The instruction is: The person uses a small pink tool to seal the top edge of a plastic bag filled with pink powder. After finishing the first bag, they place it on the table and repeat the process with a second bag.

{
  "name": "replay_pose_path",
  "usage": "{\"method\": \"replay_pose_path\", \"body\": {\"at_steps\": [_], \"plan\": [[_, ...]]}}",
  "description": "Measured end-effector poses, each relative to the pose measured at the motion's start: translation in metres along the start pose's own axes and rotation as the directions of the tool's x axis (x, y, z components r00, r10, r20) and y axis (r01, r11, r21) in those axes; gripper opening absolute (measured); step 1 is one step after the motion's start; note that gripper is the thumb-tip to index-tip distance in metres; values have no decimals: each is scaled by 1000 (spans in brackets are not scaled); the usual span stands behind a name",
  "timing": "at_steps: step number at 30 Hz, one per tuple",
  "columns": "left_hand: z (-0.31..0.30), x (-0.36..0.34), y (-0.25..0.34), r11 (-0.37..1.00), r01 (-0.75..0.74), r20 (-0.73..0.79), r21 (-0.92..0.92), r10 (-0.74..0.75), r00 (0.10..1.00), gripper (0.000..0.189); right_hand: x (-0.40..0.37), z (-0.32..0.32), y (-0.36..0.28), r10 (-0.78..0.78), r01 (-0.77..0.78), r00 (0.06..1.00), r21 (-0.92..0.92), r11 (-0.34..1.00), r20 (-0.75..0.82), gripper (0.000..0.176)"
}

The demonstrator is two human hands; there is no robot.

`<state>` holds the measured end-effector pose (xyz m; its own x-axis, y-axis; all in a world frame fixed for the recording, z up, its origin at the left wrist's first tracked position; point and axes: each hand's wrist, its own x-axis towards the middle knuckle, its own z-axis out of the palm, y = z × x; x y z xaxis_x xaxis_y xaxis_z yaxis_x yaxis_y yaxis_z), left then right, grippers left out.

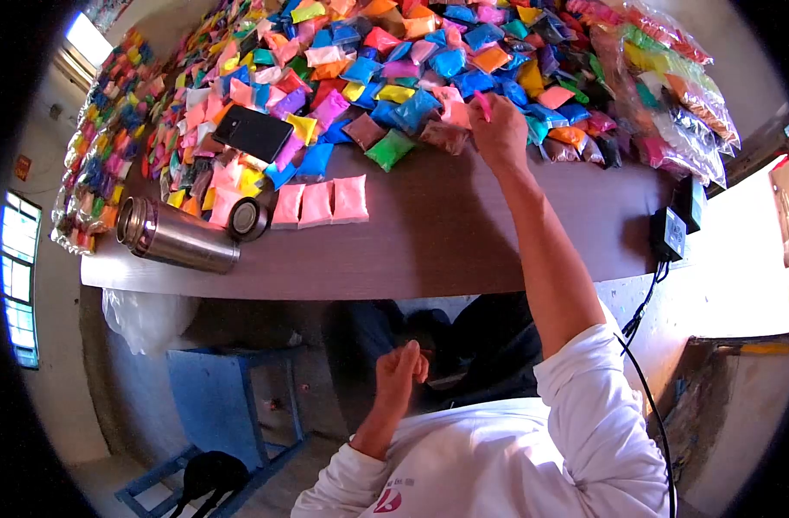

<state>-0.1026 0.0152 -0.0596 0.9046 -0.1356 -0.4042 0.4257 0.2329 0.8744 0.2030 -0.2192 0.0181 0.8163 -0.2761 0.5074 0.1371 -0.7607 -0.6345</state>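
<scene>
My right hand [500, 131] reaches over the front of a large heap of small colored packets [411, 69]. Its fingers are closed on a bright pink packet [483, 105], of which only a small part shows. Just left of it are a brownish packet [444, 136] and a salmon-pink one [453, 112]. Three light pink packets [316, 203] lie side by side on the brown table [411, 250], left of the middle. Low over my lap, apart from the table, my left hand [401, 371] is curled closed, and nothing shows in it.
A steel flask [178, 235] lies on its side at front left, its lid [248, 219] beside it. A black phone [253, 134] rests on the packets. Bulging clear bags [679, 95] stand at right, near black adapters [669, 233] with hanging cables. A blue stool [217, 401] stands below left.
</scene>
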Motion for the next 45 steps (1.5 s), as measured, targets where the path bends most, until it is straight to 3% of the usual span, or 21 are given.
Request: {"method": "replay_pose_path", "body": {"at_steps": [1,2,5,6,9,14,16,18,20,22,23,24,25,27,28,30,33,38,40,44,45], "plan": [[1,-1,1,1000,1,4,3,-1,1000,49,-1,-7,-4,125,-129,991,99,987,50,20],[3,-3,4,1000,20,21,19,-20,1000,48,-7,-13,-9,128,-132,991,97,987,46,20],[11,-8,9,996,60,60,59,-64,996,46,-22,-18,-7,-50,59,995,114,992,-86,25],[13,-9,9,993,84,77,84,-90,993,44,-26,-21,-6,-44,54,995,110,992,-90,25],[15,-8,1,994,64,123,89,-75,990,42,-31,-20,3,-44,46,997,-34,998,67,33],[16,-9,3,998,42,150,51,-49,987,40,-42,-23,8,-160,162,977,1,987,143,33],[18,-10,5,997,58,133,57,-65,989,39,-43,-31,-4,-31,70,975,-172,983,219,28],[17,-10,5,996,43,148,74,-53,988,39,-46,-36,-5,-95,125,978,-158,980,183,22],[17,-13,7,996,32,148,80,-44,988,39,-49,-50,-12,58,-30,964,-109,994,259,23],[16,-9,4,997,21,154,77,-33,987,40,-57,-64,-15,80,-38,956,-154,987,282,22],[13,-6,-4,999,-25,180,36,18,983,40,-72,-78,-20,146,-178,925,60,982,352,23],[11,-5,-9,998,-65,203,-11,66,977,40,-90,-94,-25,195,-326,881,254,911,431,23],[10,-5,-3,996,-90,217,27,82,973,39,-110,-105,-31,213,-340,871,230,912,444,23],[11,-2,-5,997,-83,205,-3,82,975,43,-155,-119,-42,197,-511,837,597,618,511,24],[14,-3,2,997,-80,193,9,77,978,44,-176,-124,-40,220,-523,816,520,675,535,31],[17,0,2,991,-124,241,-46,132,961,45,-212,-132,-40,253,-654,726,528,542,639,34],[25,-3,7,991,-125,274,57,105,956,47,-247,-144,-46,238,-754,642,543,370,729,36],[37,-9,1,979,-114,351,167,49,935,40,-280,-139,-44,204,-744,666,619,252,718,31],[43,-14,8,954,-172,327,244,86,941,39,-281,-140,-47,212,-789,612,609,86,762,30],[46,-20,16,912,-197,339,359,69,938,44,-290,-138,-39,193,-833,550,549,63,812,23],[47,-20,17,908,-208,349,362,75,934,44,-289,-136,-45,188,-797,602,601,67,776,23]]}}
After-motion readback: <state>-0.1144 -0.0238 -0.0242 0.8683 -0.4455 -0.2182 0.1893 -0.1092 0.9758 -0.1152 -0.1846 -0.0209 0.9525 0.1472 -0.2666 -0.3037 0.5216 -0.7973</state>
